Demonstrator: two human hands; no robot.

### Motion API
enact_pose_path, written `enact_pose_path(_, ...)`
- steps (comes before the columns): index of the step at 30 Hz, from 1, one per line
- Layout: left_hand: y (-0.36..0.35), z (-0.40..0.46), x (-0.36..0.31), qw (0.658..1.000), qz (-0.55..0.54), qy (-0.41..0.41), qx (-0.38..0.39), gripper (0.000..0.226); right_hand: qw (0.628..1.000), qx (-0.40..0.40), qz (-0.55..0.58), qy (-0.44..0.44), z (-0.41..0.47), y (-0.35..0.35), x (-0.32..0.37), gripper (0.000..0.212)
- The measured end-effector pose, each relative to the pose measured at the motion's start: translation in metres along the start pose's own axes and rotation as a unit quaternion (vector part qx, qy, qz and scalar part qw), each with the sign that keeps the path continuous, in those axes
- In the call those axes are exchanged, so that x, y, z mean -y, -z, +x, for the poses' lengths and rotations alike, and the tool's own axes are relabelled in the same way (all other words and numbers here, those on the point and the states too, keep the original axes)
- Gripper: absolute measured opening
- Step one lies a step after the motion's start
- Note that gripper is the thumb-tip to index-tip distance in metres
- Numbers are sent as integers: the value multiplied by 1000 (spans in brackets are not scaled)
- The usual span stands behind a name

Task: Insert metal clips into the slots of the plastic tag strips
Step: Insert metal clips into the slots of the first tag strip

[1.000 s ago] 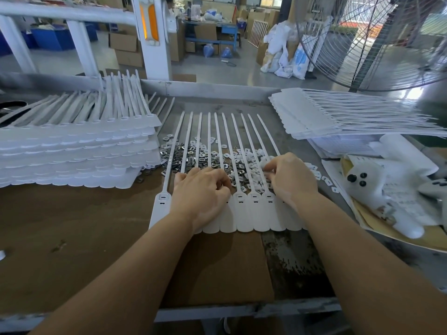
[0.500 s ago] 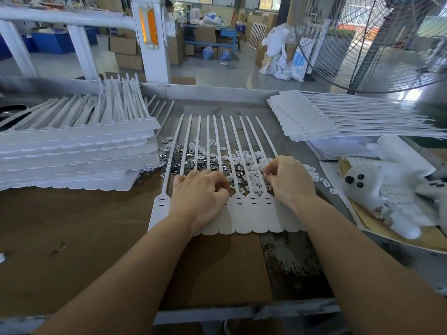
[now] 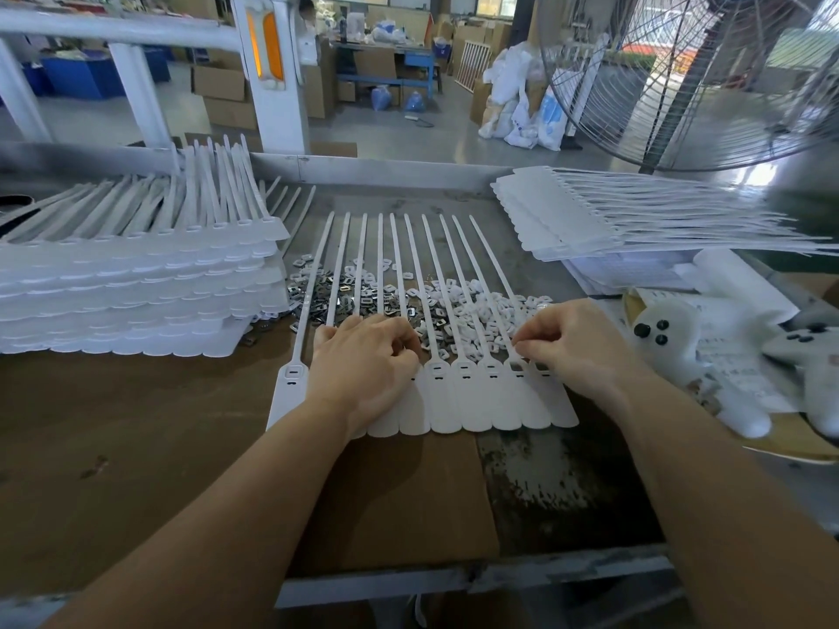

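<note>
A white plastic tag strip lies flat on the bench, its thin tails pointing away from me. Under those tails is a pile of small metal clips on the left and white plastic pieces on the right. My left hand rests on the strip's left tags with fingers curled; what they hold is hidden. My right hand pinches something small at the slot of a tag near the strip's right end; the piece itself is too small to make out.
A tall stack of tag strips sits to the left, and another stack at the back right. Paper and white game controllers lie on the right. A large fan stands behind. Brown cardboard covers the near bench.
My right hand has shifted slightly right and nearer along the strip to a tag near its right end. The left hand has stayed on the left tags.
</note>
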State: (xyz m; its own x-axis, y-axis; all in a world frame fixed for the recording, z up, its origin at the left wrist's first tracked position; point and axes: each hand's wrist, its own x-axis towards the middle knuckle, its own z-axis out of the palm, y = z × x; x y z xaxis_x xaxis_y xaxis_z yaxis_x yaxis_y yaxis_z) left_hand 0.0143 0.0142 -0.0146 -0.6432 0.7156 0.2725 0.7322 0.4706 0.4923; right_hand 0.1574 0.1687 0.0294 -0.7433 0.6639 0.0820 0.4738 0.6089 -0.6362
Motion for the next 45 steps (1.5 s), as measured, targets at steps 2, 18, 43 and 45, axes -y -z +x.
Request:
enact_pose_path(2, 0, 0, 0, 1000, 2, 0, -2, 19, 1000, 23, -7, -1, -2, 3, 2, 8)
enact_pose_path(18, 1, 0, -1, 1000, 6, -4, -1, 22, 996, 82, -23, -11, 3, 4, 4, 9)
enact_pose_path(43, 1, 0, -1, 1000, 3, -2, 3, 23, 994, -54, -94, -15, 22, -16, -4, 22)
enact_pose_path(45, 1, -1, -1, 1000, 4, -3, 3, 23, 990, -37, -133, -3, 26, -20, -5, 29)
